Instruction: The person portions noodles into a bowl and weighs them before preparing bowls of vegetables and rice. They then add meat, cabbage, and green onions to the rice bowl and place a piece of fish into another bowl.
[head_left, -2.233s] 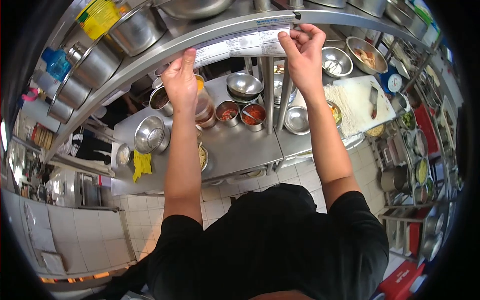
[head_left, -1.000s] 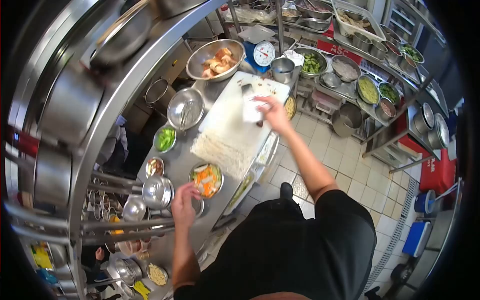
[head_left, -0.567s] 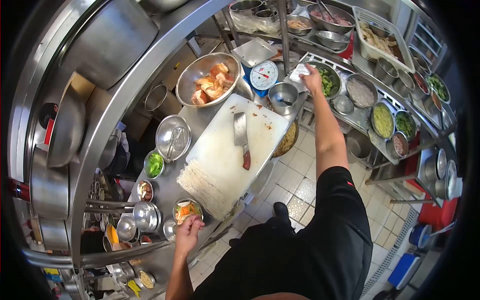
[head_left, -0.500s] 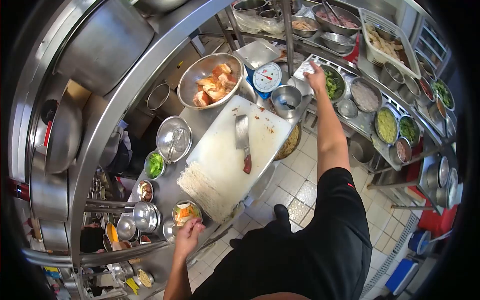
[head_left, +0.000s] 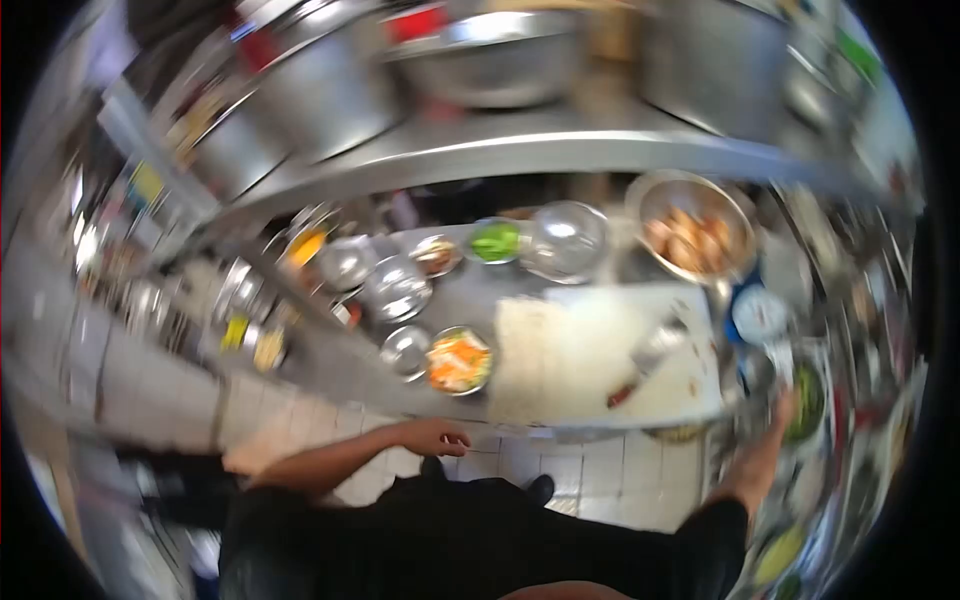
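Observation:
My left hand [head_left: 436, 438] hangs in front of the counter edge, below a bowl of orange and white shredded food [head_left: 460, 361]. Its fingers are a little curled and apart, holding nothing. At the right, my right hand [head_left: 784, 408] reaches beside a bowl of green vegetables [head_left: 804, 402]; motion blurs its fingers. A cleaver [head_left: 648, 360] lies on the white cutting board [head_left: 580, 370], with a pale mat of noodle-like food [head_left: 524, 345] along the board's left side. Behind the board stands a large bowl of meat pieces [head_left: 692, 228], near a blue scale [head_left: 760, 316].
A metal shelf edge [head_left: 480, 160] crosses above the counter, carrying large pots [head_left: 325, 90]. Small metal bowls [head_left: 398, 290] and a bowl of green leaves [head_left: 495, 241] stand at the counter's left and back. Another person's arm shows at the far left [head_left: 250, 452].
The view has swung round, bringing the counter square in front. My left hand has moved away from the bowl of shredded food. My right arm stays stretched toward the right side.

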